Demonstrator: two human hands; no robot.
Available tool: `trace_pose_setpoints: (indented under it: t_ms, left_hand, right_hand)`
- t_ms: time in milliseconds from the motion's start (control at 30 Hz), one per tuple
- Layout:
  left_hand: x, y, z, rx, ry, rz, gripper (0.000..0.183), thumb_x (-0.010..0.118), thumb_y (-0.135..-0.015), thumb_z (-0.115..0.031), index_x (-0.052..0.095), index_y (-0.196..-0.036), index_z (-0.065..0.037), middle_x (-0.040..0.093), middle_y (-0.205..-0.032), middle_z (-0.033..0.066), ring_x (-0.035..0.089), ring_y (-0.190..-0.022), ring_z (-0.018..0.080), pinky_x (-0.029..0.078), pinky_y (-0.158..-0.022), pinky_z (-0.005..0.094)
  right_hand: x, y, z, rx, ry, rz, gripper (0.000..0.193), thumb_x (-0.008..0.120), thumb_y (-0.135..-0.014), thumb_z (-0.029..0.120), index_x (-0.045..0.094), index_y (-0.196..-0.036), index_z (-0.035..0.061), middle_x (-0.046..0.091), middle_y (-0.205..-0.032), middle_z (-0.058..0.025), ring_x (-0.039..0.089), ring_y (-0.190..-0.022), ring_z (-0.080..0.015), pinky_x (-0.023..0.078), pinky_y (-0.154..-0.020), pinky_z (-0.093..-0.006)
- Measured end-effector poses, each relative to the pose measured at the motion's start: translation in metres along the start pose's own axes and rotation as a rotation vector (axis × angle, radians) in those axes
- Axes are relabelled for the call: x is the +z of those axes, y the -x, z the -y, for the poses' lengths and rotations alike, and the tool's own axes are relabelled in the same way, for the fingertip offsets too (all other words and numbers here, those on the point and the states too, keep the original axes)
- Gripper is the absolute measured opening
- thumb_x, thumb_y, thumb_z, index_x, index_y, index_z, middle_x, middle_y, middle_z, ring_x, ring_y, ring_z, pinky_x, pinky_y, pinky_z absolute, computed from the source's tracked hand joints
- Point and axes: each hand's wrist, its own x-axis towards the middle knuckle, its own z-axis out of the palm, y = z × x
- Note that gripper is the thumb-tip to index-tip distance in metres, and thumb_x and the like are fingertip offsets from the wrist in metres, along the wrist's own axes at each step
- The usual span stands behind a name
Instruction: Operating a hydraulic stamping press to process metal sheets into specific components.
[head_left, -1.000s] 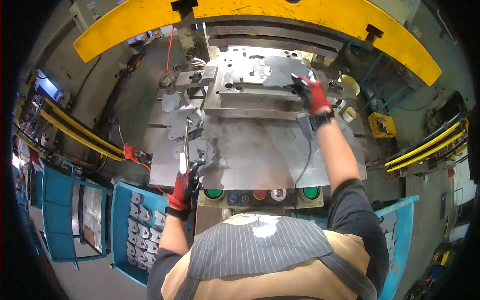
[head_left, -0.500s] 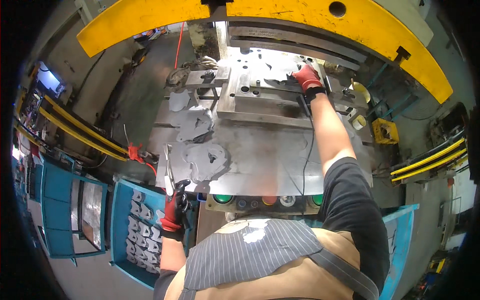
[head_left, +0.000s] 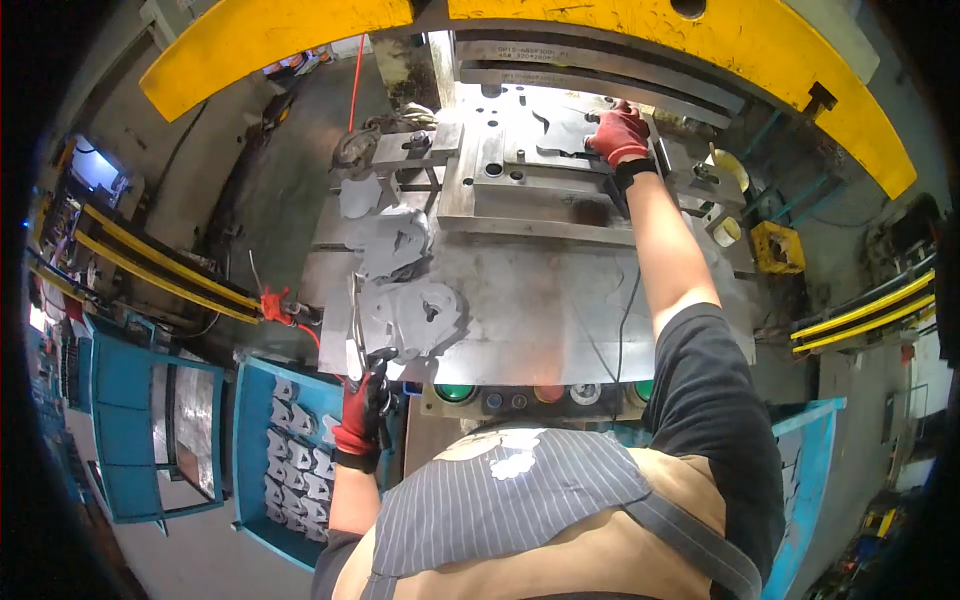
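- Two red-gloved hands, well apart — right hand (head_left: pixel 620 135) pressed on a flat grey stamped metal blank (head_left: pixel 560 135) lying in the press die (head_left: pixel 480 190).
- Left hand (head_left: pixel 360 415) closed on thin metal tongs (head_left: pixel 354 335) gripping another irregular cut-out grey blank (head_left: pixel 420 315) at the steel table's (head_left: pixel 540 310) near edge.

The right hand (head_left: pixel 620 134) covers part of the flat part (head_left: pixel 560 132) on the die, so their contact is hidden. The left hand (head_left: pixel 362 415) wraps the tongs (head_left: pixel 354 335), hiding the handles. The person's torso blocks the counter's (head_left: pixel 540 300) near edge and some buttons (head_left: pixel 540 394). The blue bin (head_left: pixel 275 440) holds parts too small to make out.
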Motion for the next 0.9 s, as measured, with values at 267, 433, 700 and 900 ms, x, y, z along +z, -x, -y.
trace_pose_setpoints:
  t_ms: [267, 433, 700, 900]
  left_hand:
    - [0.001, 0.004, 0.004, 0.001, 0.01, -0.013, 0.033, 0.045, -0.088, -0.029, 0.055, -0.108, -0.005, 0.03, -0.052, -0.0079, 0.029, -0.041, 0.0029, 0.029, -0.039, 0.0198]
    - [0.015, 0.006, -0.008, -0.016, 0.025, 0.011, 0.029, 0.047, -0.088, -0.026, 0.055, -0.108, -0.006, 0.031, -0.053, -0.0088, 0.029, -0.042, 0.0015, 0.026, -0.039, 0.0186]
    - [0.018, 0.011, 0.001, -0.004, -0.049, -0.006, 0.032, 0.045, -0.089, -0.027, 0.054, -0.11, -0.004, 0.033, -0.053, -0.008, 0.03, -0.042, 0.0026, 0.03, -0.04, 0.0192]
    - [0.024, 0.016, -0.012, 0.036, -0.074, -0.016, 0.034, 0.048, -0.087, -0.03, 0.054, -0.109, -0.005, 0.033, -0.054, -0.0065, 0.033, -0.044, 0.003, 0.031, -0.042, 0.0188]
  right_hand:
    - [0.008, 0.011, 0.01, -0.291, -0.02, -0.01, 0.048, 0.062, -0.07, 0.034, 0.051, -0.116, 0.0298, 0.039, -0.129, -0.0089, 0.036, -0.118, -0.0352, 0.026, -0.097, -0.0514]
    - [0.021, 0.009, 0.014, -0.438, -0.052, 0.229, 0.043, 0.05, -0.081, 0.037, 0.046, -0.122, 0.0247, 0.037, -0.133, -0.0042, 0.032, -0.123, -0.0294, 0.024, -0.097, -0.0546]
    - [0.016, 0.008, -0.003, -0.436, -0.293, 0.264, 0.044, 0.045, -0.082, 0.041, 0.051, -0.116, 0.014, 0.047, -0.121, -0.0118, 0.042, -0.113, -0.029, 0.032, -0.093, -0.0435]
    - [0.021, 0.006, -0.013, -0.287, -0.184, 0.217, 0.05, 0.042, -0.081, 0.05, 0.058, -0.103, 0.0086, 0.056, -0.108, -0.0158, 0.05, -0.105, -0.0294, 0.027, -0.09, -0.0596]
